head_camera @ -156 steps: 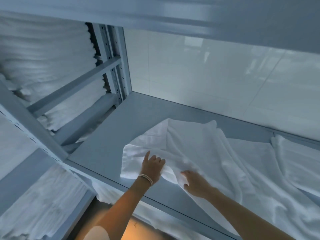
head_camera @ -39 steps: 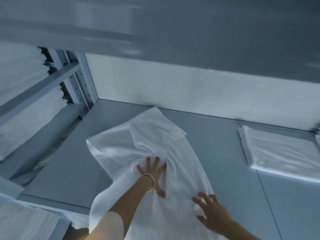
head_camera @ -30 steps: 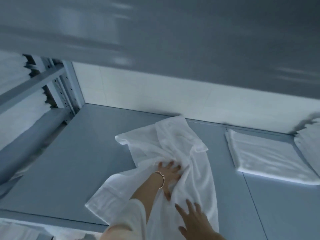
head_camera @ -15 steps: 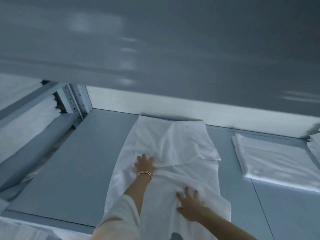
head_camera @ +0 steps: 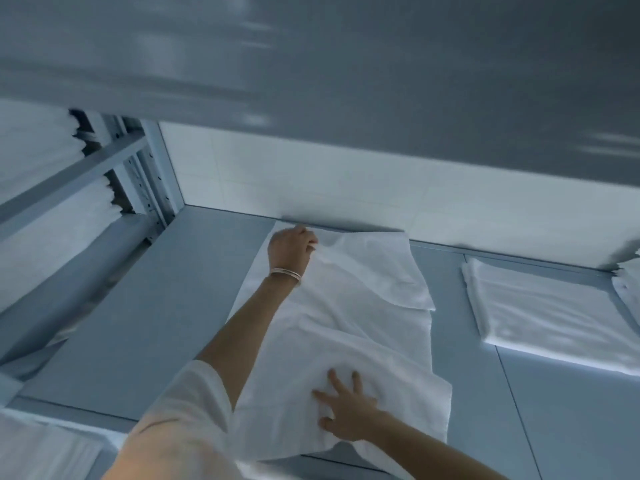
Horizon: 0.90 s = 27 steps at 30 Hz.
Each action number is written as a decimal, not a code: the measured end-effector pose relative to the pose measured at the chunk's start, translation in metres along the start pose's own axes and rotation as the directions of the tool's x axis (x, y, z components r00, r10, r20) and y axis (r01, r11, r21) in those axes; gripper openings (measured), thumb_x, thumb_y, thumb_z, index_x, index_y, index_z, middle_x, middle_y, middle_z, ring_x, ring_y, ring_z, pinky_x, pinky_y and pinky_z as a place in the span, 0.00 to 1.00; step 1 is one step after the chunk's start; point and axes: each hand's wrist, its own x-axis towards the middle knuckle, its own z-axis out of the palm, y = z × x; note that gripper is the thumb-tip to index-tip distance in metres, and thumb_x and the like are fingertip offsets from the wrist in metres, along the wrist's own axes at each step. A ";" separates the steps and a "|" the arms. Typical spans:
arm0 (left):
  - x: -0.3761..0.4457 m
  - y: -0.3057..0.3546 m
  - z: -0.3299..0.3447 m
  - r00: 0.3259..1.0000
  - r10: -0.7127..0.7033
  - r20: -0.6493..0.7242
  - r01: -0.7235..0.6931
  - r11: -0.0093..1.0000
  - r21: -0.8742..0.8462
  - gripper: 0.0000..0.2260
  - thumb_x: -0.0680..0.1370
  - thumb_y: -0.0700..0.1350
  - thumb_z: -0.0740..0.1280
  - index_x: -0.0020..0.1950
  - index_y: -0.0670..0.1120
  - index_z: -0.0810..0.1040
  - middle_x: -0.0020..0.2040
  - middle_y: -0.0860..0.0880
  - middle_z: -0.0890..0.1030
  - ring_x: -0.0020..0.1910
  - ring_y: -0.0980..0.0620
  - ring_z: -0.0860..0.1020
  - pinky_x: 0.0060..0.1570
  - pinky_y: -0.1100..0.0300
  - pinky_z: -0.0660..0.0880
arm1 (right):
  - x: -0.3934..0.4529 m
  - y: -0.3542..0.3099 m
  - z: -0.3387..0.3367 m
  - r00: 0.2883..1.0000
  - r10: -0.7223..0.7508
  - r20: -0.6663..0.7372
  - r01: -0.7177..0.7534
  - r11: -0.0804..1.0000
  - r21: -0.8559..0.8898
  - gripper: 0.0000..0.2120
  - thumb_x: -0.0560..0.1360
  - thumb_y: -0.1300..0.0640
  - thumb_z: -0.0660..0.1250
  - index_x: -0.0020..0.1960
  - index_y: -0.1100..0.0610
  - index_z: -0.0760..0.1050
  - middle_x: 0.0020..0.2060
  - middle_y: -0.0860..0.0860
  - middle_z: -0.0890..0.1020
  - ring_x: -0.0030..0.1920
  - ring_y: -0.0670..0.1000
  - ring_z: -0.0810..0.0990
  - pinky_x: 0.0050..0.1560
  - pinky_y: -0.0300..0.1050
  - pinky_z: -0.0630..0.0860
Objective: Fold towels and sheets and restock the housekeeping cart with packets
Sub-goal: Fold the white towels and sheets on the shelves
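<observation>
soft white cloth on a smooth grey shelf (head_camera: 166, 306)

the towel (head_camera: 346, 323) is matt, creased white fabric; right of it a folded towel (head_camera: 554, 317) looks the same cloth. behind the towel, the wall (head_camera: 346, 181) is pale glossy tile. left of it, painted metal uprights (head_camera: 152, 174) and a thin shiny metal bangle (head_camera: 284, 274).

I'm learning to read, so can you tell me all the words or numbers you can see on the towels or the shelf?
There are none to read.
The white towel being spread is plain, with no label showing.
The folded towel to the right is plain too.
The grey shelf and its post show only small holes, no writing.
The bracelet on the left hand is too small to tell.
</observation>
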 end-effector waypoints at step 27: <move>-0.272 -0.092 -0.019 0.846 -0.269 0.461 0.213 0.962 0.171 0.17 0.57 0.36 0.80 0.39 0.49 0.80 0.39 0.50 0.78 0.40 0.48 0.79 0.31 0.61 0.76 | 0.047 0.083 -0.059 0.833 0.509 -0.217 0.133 0.196 0.972 0.40 0.67 0.55 0.77 0.71 0.59 0.58 0.64 0.55 0.71 0.64 0.59 0.70 0.65 0.55 0.67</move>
